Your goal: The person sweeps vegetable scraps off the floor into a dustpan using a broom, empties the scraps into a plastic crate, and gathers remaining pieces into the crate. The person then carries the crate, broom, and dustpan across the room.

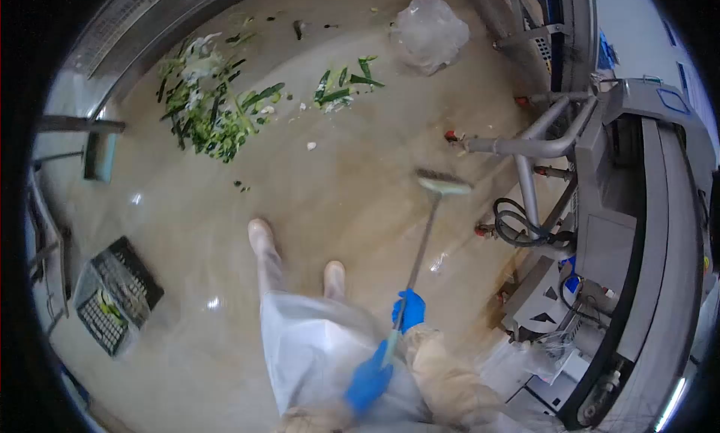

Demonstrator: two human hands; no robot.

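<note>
My left hand [369, 380], in a blue glove, is closed round the pale green end of a broom [424, 242] handle, close to my apron. Farther up the same handle my right hand [409, 311], also blue-gloved, grips the grey shaft. The broom reaches forward and slightly right over the wet floor, its pale head with dark bristles [442, 184] down near the metal machine frame. Ahead to the left lies a heap of chopped green vegetable scraps [214, 114]. A smaller group of green pieces [345, 86] is scattered to its right.
A clear plastic bag [429, 34] lies on the floor at the far side. A plastic crate [114, 302] with some green scraps sits at left. Machinery with pipes [525, 146] and a black hose [517, 223] lines the right. A metal structure [124, 28] borders the upper left.
</note>
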